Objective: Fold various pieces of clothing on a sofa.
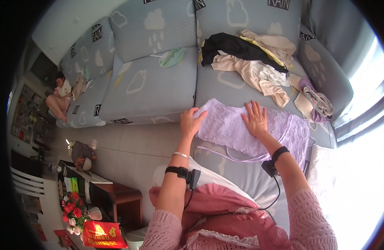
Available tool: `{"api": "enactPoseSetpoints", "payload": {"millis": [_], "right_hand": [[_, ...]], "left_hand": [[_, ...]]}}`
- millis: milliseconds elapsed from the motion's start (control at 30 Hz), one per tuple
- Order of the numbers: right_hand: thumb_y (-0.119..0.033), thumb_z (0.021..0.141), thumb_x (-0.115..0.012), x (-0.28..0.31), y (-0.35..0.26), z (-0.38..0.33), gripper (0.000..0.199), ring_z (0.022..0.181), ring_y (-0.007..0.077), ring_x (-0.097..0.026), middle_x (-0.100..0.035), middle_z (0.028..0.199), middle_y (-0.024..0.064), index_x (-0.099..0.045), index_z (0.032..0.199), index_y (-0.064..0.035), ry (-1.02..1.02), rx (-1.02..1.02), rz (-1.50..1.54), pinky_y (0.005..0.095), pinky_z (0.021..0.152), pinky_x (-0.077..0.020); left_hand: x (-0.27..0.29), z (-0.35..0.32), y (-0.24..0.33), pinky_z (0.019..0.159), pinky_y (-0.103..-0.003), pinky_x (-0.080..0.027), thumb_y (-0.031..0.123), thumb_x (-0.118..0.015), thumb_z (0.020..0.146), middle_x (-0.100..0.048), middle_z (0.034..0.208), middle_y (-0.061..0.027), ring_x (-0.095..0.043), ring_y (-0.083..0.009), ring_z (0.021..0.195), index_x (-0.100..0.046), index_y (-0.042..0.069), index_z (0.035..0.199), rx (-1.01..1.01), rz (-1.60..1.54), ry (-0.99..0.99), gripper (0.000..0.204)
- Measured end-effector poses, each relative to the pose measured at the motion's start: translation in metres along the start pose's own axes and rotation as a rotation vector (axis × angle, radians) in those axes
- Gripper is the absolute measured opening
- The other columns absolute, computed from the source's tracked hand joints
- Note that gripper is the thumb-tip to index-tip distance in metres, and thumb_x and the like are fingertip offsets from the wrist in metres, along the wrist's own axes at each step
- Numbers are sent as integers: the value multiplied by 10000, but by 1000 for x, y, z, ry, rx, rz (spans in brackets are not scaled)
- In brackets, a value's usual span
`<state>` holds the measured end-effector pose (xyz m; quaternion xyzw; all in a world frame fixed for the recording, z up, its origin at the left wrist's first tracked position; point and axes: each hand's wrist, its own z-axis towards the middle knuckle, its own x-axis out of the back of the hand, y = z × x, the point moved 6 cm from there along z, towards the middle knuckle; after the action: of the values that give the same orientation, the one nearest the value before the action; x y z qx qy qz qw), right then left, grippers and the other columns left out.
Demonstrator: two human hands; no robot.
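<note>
A pale purple lacy garment (233,129) with thin straps lies spread flat on the front edge of a grey sofa seat (225,89). My left hand (192,121) rests on its left edge, fingers curled over the fabric. My right hand (255,118) lies flat on its middle, fingers spread. Both wrists wear black bands with small devices and cables.
A heap of clothes, black (233,48), beige (254,71) and purple (315,100), lies behind the garment. A green hand fan (172,57) sits on the seat to the left. Another person (61,98) sits at the sofa's far left. A wooden table (117,196) and red flowers (73,210) stand lower left.
</note>
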<state>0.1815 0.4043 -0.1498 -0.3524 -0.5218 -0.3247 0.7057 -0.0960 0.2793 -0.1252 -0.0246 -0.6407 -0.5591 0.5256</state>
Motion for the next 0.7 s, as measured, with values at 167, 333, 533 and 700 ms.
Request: {"api": "enactPoseSetpoints", "payload": {"millis": [167, 333, 533, 700], "right_hand": [[-468, 944, -442, 7, -2, 6, 635, 1434, 300, -192, -232, 1545, 136, -288, 1481, -166, -72, -93, 23, 536, 1148, -118], [-434, 947, -460, 19, -34, -8, 694, 1456, 267, -138, -201, 1561, 117, -241, 1486, -56, 160, -141, 84, 499, 1171, -80], [-460, 950, -432, -2, -55, -18, 686, 1455, 268, -138, -206, 1559, 117, -268, 1475, -49, 18, -64, 159, 501, 1172, -57], [-465, 952, -423, 0, -67, -11, 694, 1456, 271, -134, -203, 1560, 121, -263, 1475, -37, 38, -141, 152, 499, 1172, -58]], "left_hand": [[-24, 3, -33, 805, -347, -485, 371, -753, 774, -664, 985, -126, -622, -248, 862, -633, 3, 1102, 287, -359, -207, 508], [-27, 8, -55, 735, -307, -471, 221, -755, 797, -644, 901, -72, -578, -158, 804, -629, -10, 1002, 398, -567, -185, 334], [-40, 5, -87, 790, -341, -483, 410, -771, 772, -637, 990, -143, -601, -216, 890, -595, -49, 1066, 540, -448, -221, 572], [-45, 7, -96, 831, -417, -507, 541, -767, 735, -587, 1212, -181, -605, -283, 1064, -481, -32, 1289, 630, -371, -360, 846]]}}
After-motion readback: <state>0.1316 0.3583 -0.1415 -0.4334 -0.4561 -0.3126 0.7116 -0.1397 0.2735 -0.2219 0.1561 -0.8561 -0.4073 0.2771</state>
